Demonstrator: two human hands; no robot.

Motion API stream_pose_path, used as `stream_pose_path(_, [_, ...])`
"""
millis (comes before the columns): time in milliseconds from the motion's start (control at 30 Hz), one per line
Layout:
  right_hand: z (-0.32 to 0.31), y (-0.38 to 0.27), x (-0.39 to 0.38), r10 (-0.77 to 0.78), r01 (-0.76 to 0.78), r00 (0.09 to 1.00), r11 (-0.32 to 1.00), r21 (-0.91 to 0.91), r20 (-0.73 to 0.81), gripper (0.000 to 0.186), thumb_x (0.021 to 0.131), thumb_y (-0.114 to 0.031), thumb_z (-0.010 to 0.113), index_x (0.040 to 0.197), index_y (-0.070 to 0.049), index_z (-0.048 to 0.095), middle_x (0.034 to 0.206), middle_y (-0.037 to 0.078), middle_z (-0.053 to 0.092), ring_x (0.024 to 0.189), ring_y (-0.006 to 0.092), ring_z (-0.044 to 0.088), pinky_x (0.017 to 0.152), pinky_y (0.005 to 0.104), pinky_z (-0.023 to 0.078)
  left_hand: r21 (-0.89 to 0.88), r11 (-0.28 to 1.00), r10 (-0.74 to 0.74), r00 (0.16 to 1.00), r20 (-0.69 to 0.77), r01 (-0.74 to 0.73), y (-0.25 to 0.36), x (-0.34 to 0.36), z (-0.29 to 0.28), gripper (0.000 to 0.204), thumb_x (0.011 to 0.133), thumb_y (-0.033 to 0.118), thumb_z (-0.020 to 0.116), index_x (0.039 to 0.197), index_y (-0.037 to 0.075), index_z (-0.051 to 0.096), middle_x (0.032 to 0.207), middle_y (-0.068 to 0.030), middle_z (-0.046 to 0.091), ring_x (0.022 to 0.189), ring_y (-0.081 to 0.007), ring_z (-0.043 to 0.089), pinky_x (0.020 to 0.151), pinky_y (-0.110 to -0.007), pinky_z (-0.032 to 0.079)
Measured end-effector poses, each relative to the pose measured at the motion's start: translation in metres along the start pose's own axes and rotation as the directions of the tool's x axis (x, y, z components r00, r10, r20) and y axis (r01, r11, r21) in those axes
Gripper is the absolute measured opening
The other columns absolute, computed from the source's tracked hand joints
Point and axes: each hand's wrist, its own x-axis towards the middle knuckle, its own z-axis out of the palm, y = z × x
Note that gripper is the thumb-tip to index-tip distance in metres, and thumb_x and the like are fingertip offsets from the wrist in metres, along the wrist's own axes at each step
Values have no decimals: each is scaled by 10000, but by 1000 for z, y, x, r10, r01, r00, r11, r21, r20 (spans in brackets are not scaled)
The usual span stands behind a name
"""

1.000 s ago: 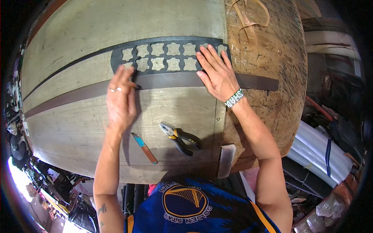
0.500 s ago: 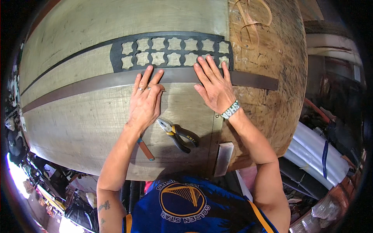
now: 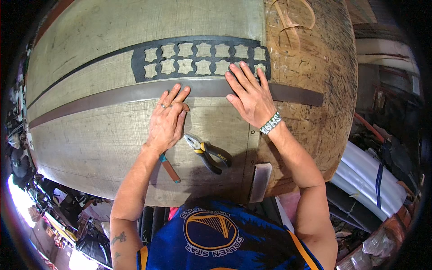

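Note:
My right hand (image 3: pixel 253 100) lies flat with its fingers spread. Its fingertips rest on the right end of a black sheet (image 3: pixel 195 56) with two rows of star-shaped cut-outs, and its palm crosses a long, flat, grey-brown strip (image 3: pixel 207 88). To the left, my left hand (image 3: pixel 168 118) touches the same strip with two outstretched fingertips. Its other fingers are curled in beside the thumb, where a small brown pointed tip (image 3: pixel 187 108) sticks out; what it belongs to is hidden. Pliers (image 3: pixel 208 154) with black and yellow handles lie nearer me.
By my left forearm lies a brown and teal handle-like piece (image 3: pixel 170 169), partly covered. A pale rectangular block (image 3: pixel 261 182) sits near the front edge of the table (image 3: pixel 90 153). Tan thin loops (image 3: pixel 292 27) lie on the wooden part at the far right. Silvery rolls (image 3: pixel 371 177) stand right of the table.
My left hand has drawn back slightly toward me, and its fingertips have slid from the black sheet's edge onto the strip. My right hand stays nearly where it was.

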Motion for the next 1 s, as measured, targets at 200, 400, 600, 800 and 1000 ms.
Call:
stream_pose_path(200, [5,-2,-1,13,-12,1000,1000,5,-24,540,966,-327,604,1445,-102,501,1572,98,398,1482,306,313,1192,571,220,-58,998,-5,1000,-24,4,-2,1,-1,68,977,48,524,1008,64,582,1478,-88,530,1448,-303,390,1197,-504,296])
stream_pose_path(400, [8,-2,-1,7,-8,1000,1000,-6,-29,560,954,-317,628,1452,-105,487,1574,102,391,1486,304,305,1193,570,217,-78,997,-3,999,-44,0,-2,2,-2,65,984,53,515,1006,58,575,1475,-91,532,1449,-311,386,1199,-502,293])
stream_pose_path(600, [9,-4,1,6,-7,1000,999,-53,-12,579,953,-323,626,1460,-90,474,1579,116,375,1488,304,302,1186,579,226,-86,996,-36,999,-32,33,-1,8,-3,78,988,53,505,1012,55,579,1492,-99,510,1456,-307,373,1207,-497,283])
stream_pose_path(800, [8,-18,-1,-8,7,998,1000,-31,-58,598,936,-279,650,1461,-56,467,1583,123,375,1490,303,305,1179,575,240,-42,999,22,984,-178,-30,-15,11,-13,76,962,29,525,1006,44,585,1495,-128,501,1464,-332,357,1210,-536,251])
stream_pose_path(1000, [15,-32,-14,-33,38,996,998,50,-88,544,935,-227,651,1422,-33,508,1547,134,432,1472,310,347,1176,558,252,115,992,-25,963,-267,57,-50,17,-40,197,902,-56,567,1073,30,613,1422,-153,551,1445,-355,379,1192,-509,281])
